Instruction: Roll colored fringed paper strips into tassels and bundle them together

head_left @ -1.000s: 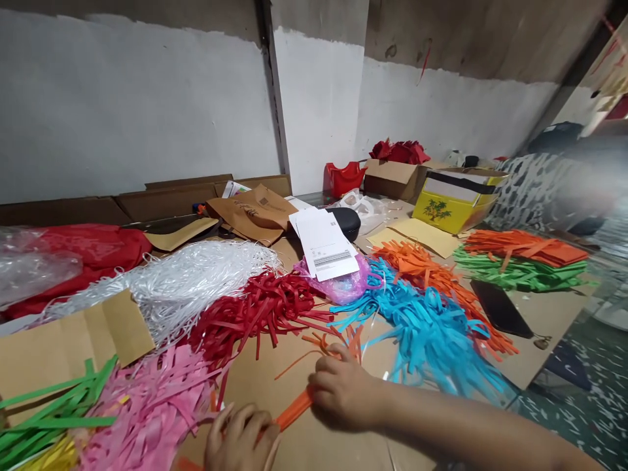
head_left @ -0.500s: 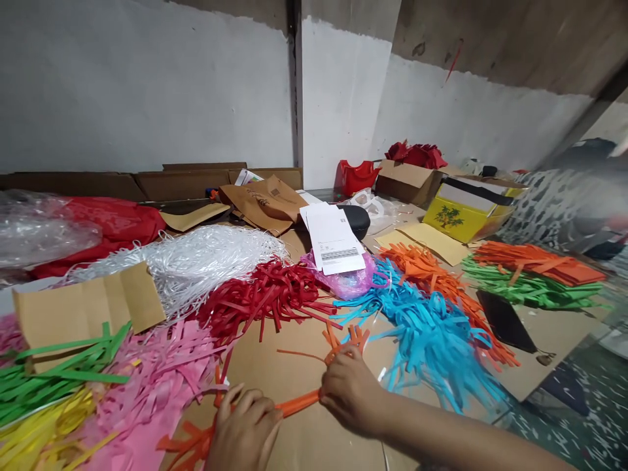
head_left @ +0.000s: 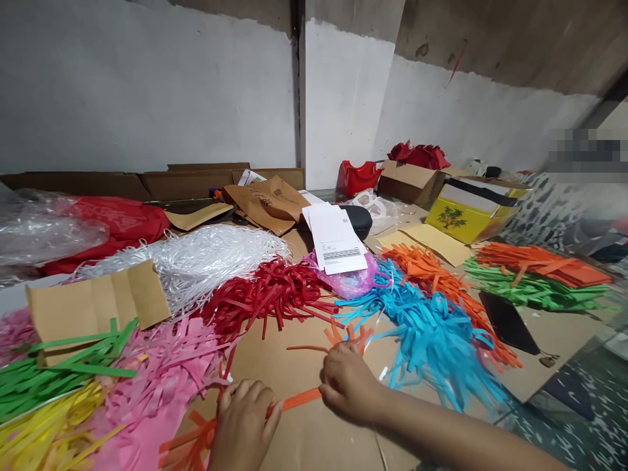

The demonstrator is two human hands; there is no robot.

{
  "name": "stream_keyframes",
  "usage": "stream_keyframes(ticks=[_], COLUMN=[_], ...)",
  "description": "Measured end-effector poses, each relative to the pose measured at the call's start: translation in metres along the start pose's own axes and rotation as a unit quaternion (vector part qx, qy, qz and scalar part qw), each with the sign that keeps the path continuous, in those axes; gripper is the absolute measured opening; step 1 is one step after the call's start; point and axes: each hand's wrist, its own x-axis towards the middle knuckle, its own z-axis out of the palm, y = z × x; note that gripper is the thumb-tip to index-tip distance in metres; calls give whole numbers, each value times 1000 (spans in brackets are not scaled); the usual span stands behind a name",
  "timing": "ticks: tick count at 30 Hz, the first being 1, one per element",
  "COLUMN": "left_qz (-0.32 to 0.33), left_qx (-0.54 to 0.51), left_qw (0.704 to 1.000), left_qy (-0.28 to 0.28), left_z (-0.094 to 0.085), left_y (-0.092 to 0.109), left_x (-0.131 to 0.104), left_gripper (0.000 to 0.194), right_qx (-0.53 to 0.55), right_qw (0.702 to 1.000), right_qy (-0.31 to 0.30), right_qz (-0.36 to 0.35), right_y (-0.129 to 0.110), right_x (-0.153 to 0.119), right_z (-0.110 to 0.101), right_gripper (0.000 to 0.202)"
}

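Note:
An orange strip bundle (head_left: pixel 301 398) stretches between my two hands, low over the brown cardboard (head_left: pixel 314 438). My left hand (head_left: pixel 246 418) is closed round its left part, with frayed orange ends fanning out to the left of the fingers. My right hand (head_left: pixel 349 381) grips the other part in a fist, and more orange ends spread out above the knuckles. Dark red strips (head_left: pixel 275 291) lie beyond my hands, blue strips (head_left: pixel 426 333) to the right and pink strips (head_left: pixel 167 373) to the left.
Green strips (head_left: pixel 83 360) and yellow strips (head_left: pixel 49 418) lie at left, near white cords (head_left: pixel 216 258). White papers (head_left: pixel 336 239) rest on a pink plastic bag (head_left: pixel 348 281). A phone (head_left: pixel 507 320) and a yellow box (head_left: pixel 466 212) are at right, with a person behind.
My left hand has shifted slightly, its thumb now out to the right along the strips. My right hand is bunched more tightly. The whole view has moved a little.

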Motion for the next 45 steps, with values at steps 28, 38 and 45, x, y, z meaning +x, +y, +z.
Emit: stream_keyframes(ticks=[28, 38, 45], left_qz=[81, 94, 144], left_qx=[-13, 12, -2], left_qw=[996, 995, 983], left_qy=[45, 21, 118], left_z=[-7, 0, 4], left_y=[14, 3, 23], left_x=[11, 14, 16], left_gripper=[19, 27, 34], right_qx=[-34, -41, -225], right_qw=[993, 997, 917], right_qy=[-4, -56, 12], right_qz=[-115, -44, -328], right_y=[6, -2, -5], right_x=[2, 24, 23], right_z=[-11, -17, -8], right_gripper=[13, 9, 26])
